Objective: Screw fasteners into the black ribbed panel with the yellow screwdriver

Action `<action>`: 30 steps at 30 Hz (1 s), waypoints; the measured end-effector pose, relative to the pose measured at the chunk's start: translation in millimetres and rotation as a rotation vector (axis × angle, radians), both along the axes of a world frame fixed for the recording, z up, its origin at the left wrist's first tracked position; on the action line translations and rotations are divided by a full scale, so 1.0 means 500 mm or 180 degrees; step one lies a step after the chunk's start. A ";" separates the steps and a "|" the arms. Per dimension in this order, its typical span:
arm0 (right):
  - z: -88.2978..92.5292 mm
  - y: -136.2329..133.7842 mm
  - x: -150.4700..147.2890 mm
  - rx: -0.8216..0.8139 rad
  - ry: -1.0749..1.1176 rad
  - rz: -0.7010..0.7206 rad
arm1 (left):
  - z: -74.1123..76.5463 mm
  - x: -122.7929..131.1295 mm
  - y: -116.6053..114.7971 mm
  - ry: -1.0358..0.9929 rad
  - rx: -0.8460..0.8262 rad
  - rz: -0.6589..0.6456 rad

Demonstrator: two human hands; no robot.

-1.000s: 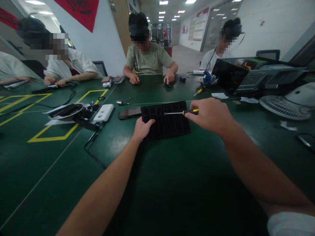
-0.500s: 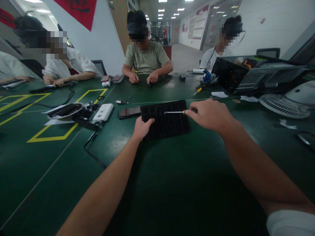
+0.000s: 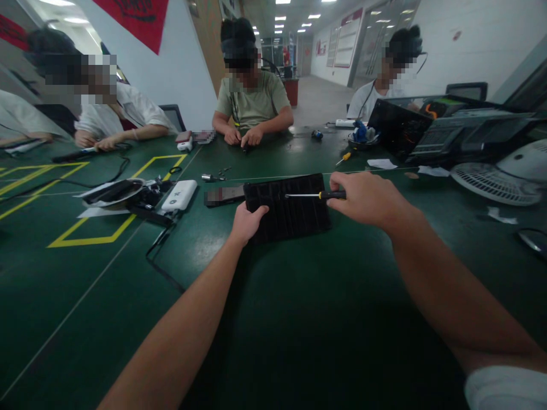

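My left hand (image 3: 247, 223) is closed on the left edge of a black rectangular ribbed panel (image 3: 294, 219), thumb lying on its upper face. A screwdriver (image 3: 333, 195) with a black and yellow handle lies level across the panel, and its thin metal shaft points left, the tip at a spot near the panel's middle. The handle's right end is held by the fingers of my right hand (image 3: 363, 196), whose index finger arches above it. What exactly the tip touches is too dark to make out. Behind the panel's left corner is a dark flat strap-like piece (image 3: 226, 195), partly blurred out.
On the green table (image 3: 273, 319), a white power bank (image 3: 180, 195) and a tangle of parts (image 3: 123, 193) lie left. Small metal pieces (image 3: 212, 177) are beyond the panel. At right are another screwdriver (image 3: 344, 158), a white fan (image 3: 498, 176) and an opened computer case (image 3: 448, 136). Co-workers sit opposite.
My right hand's fingers have loosened and shifted on the screwdriver, so more of its handle shows. My left hand and the panel stay put. The co-worker opposite has moved a hand leftward.
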State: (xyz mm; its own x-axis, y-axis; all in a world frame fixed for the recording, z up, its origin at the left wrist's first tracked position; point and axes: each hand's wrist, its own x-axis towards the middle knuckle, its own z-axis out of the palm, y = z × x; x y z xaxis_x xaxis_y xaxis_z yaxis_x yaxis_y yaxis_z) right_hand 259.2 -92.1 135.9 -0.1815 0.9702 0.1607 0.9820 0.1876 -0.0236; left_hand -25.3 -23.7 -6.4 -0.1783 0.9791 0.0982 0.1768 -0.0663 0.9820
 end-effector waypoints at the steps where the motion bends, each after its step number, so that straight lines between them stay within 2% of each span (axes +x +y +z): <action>1: 0.001 0.000 0.000 0.0029 0.0006 0.0012 | 0.001 0.000 -0.001 0.0004 0.0003 -0.0003; 12: 0.011 -0.005 -0.005 0.0043 0.0043 -0.0051 | 0.005 0.000 -0.006 0.0018 0.0036 -0.0040; 30: 0.000 0.007 0.004 0.0134 0.0178 0.0148 | -0.002 -0.002 0.002 0.0141 0.0088 -0.0051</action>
State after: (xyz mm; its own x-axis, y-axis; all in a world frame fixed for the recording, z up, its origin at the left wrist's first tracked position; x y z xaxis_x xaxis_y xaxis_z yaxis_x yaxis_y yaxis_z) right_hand 261.0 -88.7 135.9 -0.2159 0.9530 0.2124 0.9695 0.2350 -0.0693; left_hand -26.3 -23.0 -7.3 -0.1574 0.9786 0.1326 0.2187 -0.0964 0.9710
